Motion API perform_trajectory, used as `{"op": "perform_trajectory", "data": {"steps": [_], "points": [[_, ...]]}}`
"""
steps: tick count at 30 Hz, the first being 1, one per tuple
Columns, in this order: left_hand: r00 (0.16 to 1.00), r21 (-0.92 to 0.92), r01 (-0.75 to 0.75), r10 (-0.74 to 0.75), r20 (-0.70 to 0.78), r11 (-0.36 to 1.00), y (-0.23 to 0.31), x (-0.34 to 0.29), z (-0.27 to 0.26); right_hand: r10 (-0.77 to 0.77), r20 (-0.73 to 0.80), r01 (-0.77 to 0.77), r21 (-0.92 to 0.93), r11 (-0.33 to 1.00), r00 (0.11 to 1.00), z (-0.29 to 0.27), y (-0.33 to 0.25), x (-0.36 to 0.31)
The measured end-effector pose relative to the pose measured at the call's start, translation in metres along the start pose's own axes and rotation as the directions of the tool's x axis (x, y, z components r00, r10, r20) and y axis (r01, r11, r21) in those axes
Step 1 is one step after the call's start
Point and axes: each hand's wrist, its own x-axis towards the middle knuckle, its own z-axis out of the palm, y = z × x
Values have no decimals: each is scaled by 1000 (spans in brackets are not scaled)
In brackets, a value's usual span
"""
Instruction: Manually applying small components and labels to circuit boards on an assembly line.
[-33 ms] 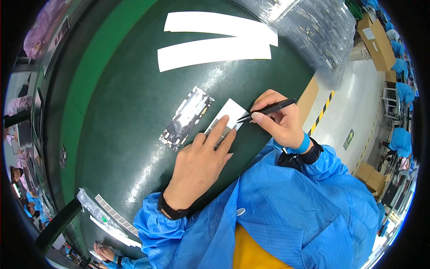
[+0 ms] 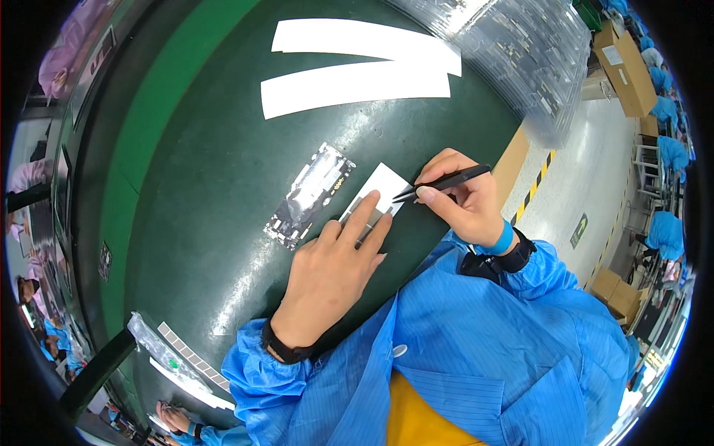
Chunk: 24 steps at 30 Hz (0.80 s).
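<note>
My right hand (image 2: 476, 212) pinches black tweezers (image 2: 462, 176), their tips at the right edge of a small white sheet (image 2: 385, 181). Grey patches show on the lower part of that sheet, partly covered by fingers. My left hand (image 2: 325, 271) lies over it with index and middle fingers stretched out, pressing it to the table; nothing is gripped there. Just left of the sheet rests a circuit board (image 2: 311, 195) with a shiny, silvery middle and small parts along its edges. Whether the tweezer tips hold anything is too small to tell.
Two long white strips (image 2: 357, 88) lie at the far side of the dark green table (image 2: 201, 186). Stacked clear plastic trays (image 2: 513, 52) stand far right. Near left are a clear plastic bag (image 2: 160, 349), a strip of grey squares (image 2: 192, 355) and a co-worker's hand (image 2: 173, 418).
</note>
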Motion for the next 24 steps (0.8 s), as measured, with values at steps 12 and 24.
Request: {"op": "perform_trajectory", "data": {"steps": [12,24], "points": [[1000,-27,8,-8,0,1000,-1,2,-1,-50,74,66,-234,970,996,-2,-9,4],[1000,-17,-6,5,-20,1000,-2,0,-2,84,-123,-74,81,994,989,-1,-8,15]]}}
